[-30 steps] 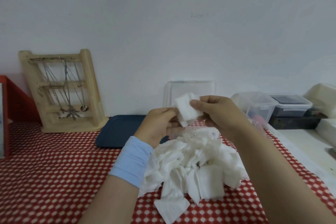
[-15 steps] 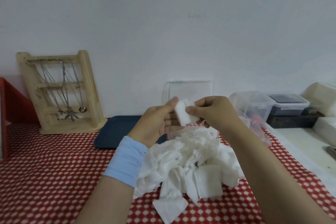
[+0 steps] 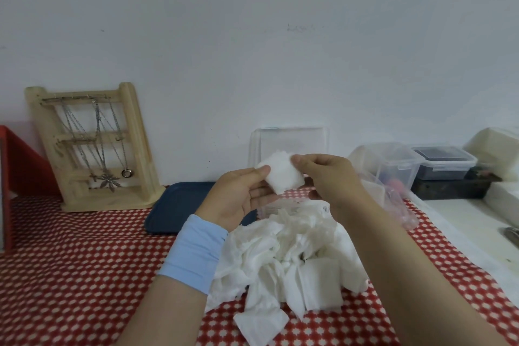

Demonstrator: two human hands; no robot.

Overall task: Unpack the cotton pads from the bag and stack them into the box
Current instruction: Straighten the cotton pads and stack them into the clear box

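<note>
One square white cotton pad (image 3: 282,174) is held in the air above the far middle of the table, just in front of the transparent plastic box (image 3: 276,208), whose clear lid (image 3: 292,140) stands upright at the far edge. The pad's left edge is pinched between thumb and fingers of the left hand (image 3: 238,199). Its upper right corner is pinched between thumb and curled forefinger of the right hand (image 3: 328,177). Nothing else is held by either hand.

A loose heap of white cotton pads (image 3: 286,258) lies below the hands on the red-and-white checked tablecloth (image 3: 70,261), toward the near edge. A crumpled clear plastic bag (image 3: 393,199) lies beside the right wrist, toward the right edge.

The pad appears to be in the course of being flattened before stacking. Possible faults:
- The soft pad may be stretched or torn if it is pulled apart too hard.
- A creased pad would sit unevenly and tilt the stack.
- The heap may be swept toward the near edge by a lowered forearm.
- The box opening is largely hidden, so placement may be misjudged.
</note>
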